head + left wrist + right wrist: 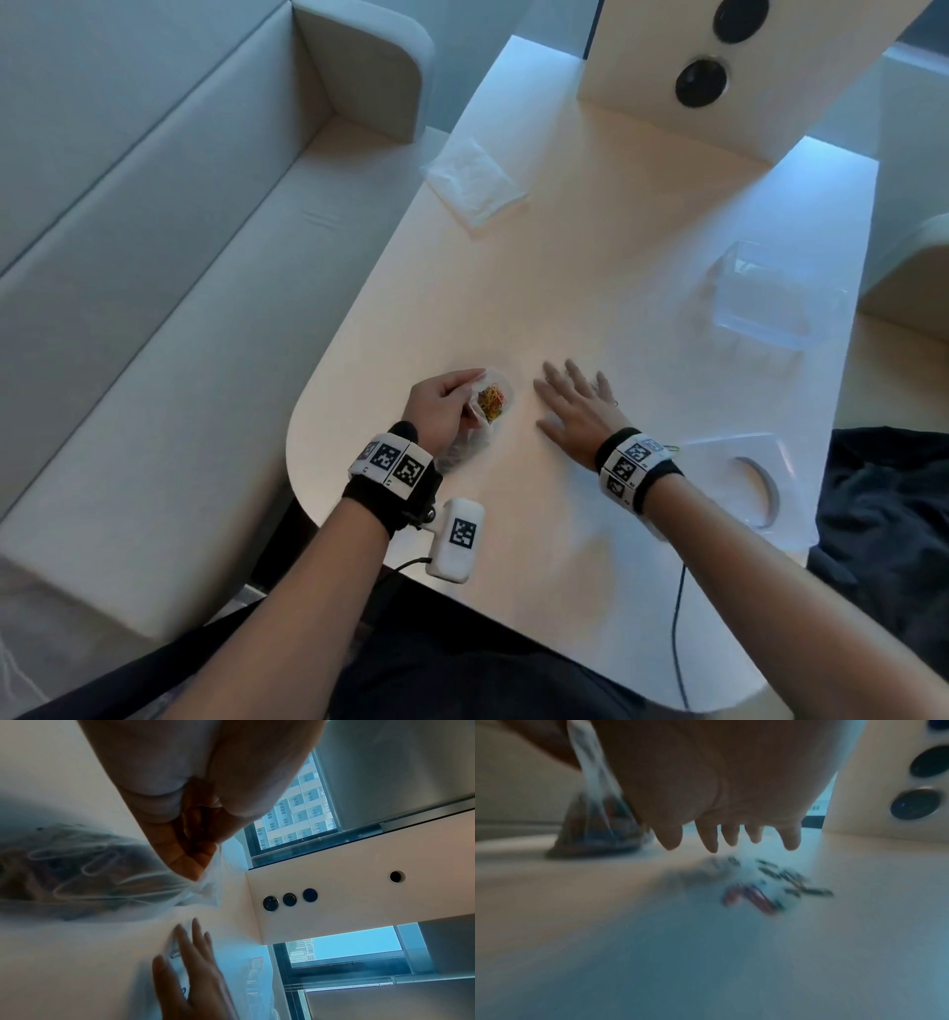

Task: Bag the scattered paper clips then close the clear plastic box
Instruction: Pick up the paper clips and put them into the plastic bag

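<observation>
A pale table fills the head view, with a grey sofa along its left side. Toward its far right edge sits the clear plastic box, open, and its clear lid lies flat near the right forearm, well apart from the box. A folded white tissue rests near the far left edge. Both forearms reach in from the near edge, each wrist wrapped in a black band carrying square black-and-white marker patterns (no readable lettering on them). The right hand hangs palm down just over the tabletop, fingers spread wide and straight, holding nothing. Beneath its fingertips, the right wrist view shows loose paper clips, red and dark ones, blurred on the table. The left hand is curled, its thumb and fingers pinching the neck of a small clear plastic bag that stands on the table just left of the right hand; coloured clips are bunched inside it.
</observation>
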### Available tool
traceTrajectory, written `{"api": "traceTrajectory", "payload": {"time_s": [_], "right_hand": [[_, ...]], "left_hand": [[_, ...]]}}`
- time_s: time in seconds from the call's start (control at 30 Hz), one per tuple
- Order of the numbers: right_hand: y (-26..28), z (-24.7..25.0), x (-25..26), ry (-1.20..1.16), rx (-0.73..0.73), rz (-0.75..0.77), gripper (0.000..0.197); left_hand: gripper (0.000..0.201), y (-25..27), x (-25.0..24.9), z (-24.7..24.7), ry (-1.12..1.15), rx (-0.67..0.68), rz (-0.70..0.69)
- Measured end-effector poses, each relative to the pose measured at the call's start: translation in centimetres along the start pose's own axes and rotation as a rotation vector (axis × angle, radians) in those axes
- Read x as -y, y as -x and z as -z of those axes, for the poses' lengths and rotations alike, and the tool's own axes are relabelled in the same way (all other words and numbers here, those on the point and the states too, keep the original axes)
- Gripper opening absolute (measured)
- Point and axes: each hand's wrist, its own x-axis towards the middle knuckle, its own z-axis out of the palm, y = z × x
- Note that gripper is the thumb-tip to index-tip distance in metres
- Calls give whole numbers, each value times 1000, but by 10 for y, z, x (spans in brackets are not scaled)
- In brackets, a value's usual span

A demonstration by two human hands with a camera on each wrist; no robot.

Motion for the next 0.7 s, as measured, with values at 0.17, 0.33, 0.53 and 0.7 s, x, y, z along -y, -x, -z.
{"api": "traceTrajectory", "payload": {"time_s": [0.17,0.33,0.53,0.7], "right_hand": [[11,-18,-31,-114,-71,-102,57],[33,-32,-11,-184,-143,-130,57],[58,-44,-8,101,-315,84,61],[65,-40,-13,177,-363,125,25]], "left_hand": [[24,0,3,5,23,-10,15],[25,3,10,-1,32,-20,28],[24,2,15,-12,5,-32,32],[22,6,20,-22,-9,-15,45]]}}
